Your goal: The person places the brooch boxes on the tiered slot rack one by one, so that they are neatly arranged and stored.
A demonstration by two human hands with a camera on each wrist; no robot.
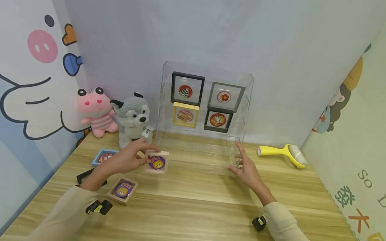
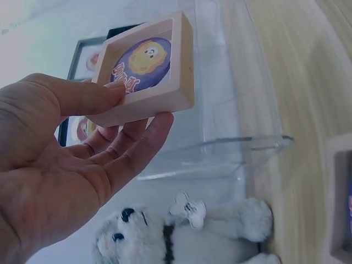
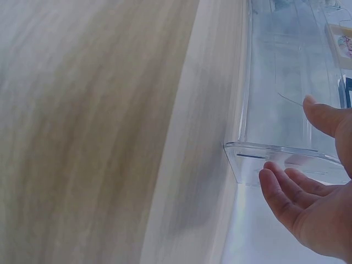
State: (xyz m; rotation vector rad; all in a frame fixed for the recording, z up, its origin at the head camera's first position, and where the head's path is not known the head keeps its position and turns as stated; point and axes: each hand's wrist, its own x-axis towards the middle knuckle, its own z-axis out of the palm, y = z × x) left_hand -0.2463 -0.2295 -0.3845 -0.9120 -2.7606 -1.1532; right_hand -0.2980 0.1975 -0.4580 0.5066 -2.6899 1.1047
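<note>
My left hand [image 1: 131, 157] pinches a small pale pink picture frame [image 2: 184, 66] with a purple round bear picture in it, thumb on the front and fingers behind. The frame is lifted in front of a clear acrylic display stand [image 2: 220, 148]. At the stand's lower right side, my right hand [image 1: 245, 169] has its thumb and loosely bent fingers on either side of the clear side panel [image 3: 286, 148]; contact is hard to tell. On the stand are a black frame [image 1: 188, 75], a grey frame [image 1: 241, 97], a yellow frame [image 1: 186, 125] and a lower black frame [image 1: 218, 129].
A tan frame [image 1: 132, 192], a blue frame [image 1: 96, 159] and a dark frame [image 1: 84, 175] lie at the left of the wooden table [image 1: 196, 214]. A pink plush toy [image 1: 98, 110] and a grey plush dog [image 1: 131, 113] stand left of the stand. A yellow-handled lint roller [image 1: 272, 150] lies right.
</note>
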